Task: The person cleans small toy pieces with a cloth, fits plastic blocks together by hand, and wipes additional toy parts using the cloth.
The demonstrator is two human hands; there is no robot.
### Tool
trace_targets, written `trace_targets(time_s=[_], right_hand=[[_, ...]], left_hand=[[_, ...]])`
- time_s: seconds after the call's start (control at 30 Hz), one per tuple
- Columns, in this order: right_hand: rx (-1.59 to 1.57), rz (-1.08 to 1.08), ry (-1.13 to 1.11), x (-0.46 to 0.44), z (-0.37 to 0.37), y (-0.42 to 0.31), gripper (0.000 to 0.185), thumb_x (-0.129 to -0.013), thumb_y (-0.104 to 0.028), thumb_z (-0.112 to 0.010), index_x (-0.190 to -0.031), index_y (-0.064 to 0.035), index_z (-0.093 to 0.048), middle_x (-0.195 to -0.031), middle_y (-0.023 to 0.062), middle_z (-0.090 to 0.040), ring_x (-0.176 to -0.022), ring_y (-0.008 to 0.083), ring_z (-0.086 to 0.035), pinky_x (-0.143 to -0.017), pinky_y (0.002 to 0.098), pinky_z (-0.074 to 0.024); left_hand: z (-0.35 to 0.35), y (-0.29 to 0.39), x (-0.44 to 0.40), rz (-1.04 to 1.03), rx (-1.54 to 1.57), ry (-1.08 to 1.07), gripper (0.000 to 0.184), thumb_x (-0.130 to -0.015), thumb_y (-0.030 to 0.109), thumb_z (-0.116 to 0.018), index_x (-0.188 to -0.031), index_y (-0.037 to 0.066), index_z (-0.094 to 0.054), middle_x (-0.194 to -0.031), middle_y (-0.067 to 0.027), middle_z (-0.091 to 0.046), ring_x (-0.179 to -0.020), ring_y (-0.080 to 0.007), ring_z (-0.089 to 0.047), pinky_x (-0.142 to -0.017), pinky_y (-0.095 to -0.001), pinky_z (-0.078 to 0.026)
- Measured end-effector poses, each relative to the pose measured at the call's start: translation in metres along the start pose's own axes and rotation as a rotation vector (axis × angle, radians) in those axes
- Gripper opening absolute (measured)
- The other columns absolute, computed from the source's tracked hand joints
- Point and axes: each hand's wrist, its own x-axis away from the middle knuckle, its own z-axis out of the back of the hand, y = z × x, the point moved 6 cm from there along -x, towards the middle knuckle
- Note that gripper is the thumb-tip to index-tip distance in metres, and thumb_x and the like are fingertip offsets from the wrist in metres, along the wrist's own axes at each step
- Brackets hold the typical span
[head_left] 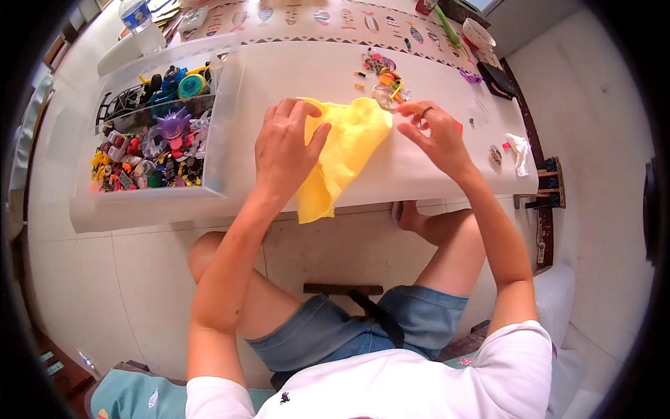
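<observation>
White shirt (391, 387) lay nearest us | left hand (280, 145) half curled against yellow cloth (349, 143) at the table's (408, 183) near edge, its hold unclear to us | right hand (441, 138) beside it, loosely parted, apparently empty | weak grip, we judged, could let cloth slip off

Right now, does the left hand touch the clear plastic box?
Apart. The head view shows a strip of white tabletop between the left hand and the clear plastic box.

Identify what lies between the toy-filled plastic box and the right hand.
In the head view, the left hand and the yellow cloth lie between the plastic box and the right hand.
</observation>
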Motion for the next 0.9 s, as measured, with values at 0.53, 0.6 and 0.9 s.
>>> trace_targets(time_s=[0.53,0.6,0.9], right_hand=[[-0.084,0.456,0.28,-0.012,-0.006,-0.033,0.019,-0.068,-0.003,-0.065,-0.087,-0.0084,-0.061,-0.089,0.0037,-0.058,-0.09,0.0227,-0.053,-0.078,0.0314,-0.0439],[-0.069,0.144,0.401,-0.002,0.019,0.001,0.019,-0.071,-0.003,-0.064,-0.089,-0.0091,-0.063,-0.094,0.0062,-0.059,-0.089,0.0224,-0.053,-0.078,0.0309,-0.0437],[0.436,0.061,0.117,0.007,-0.009,0.04,0.015,-0.066,-0.014,-0.07,-0.08,-0.0094,-0.064,-0.093,0.0047,-0.058,-0.091,0.0206,-0.049,-0.077,0.0318,-0.0431]], left_hand=[[-0.017,-0.008,-0.007,0.073,0.273,-0.172,0.031,-0.072,0.01,-0.067,-0.1,0.004,-0.053,-0.087,-0.0103,-0.058,-0.075,-0.0195,-0.058,-0.066,-0.0277,-0.046],[-0.012,-0.009,-0.004,0.317,0.487,-0.206,0.029,-0.074,0.012,-0.068,-0.098,0.003,-0.053,-0.081,-0.0064,-0.061,-0.071,-0.0118,-0.059,-0.065,-0.022,-0.044],[-0.046,0.007,-0.01,0.554,1.222,-0.176,0.023,-0.08,0.014,-0.063,-0.097,0.002,-0.052,-0.086,-0.005,-0.061,-0.074,-0.0089,-0.06,-0.063,-0.0211,-0.048]])
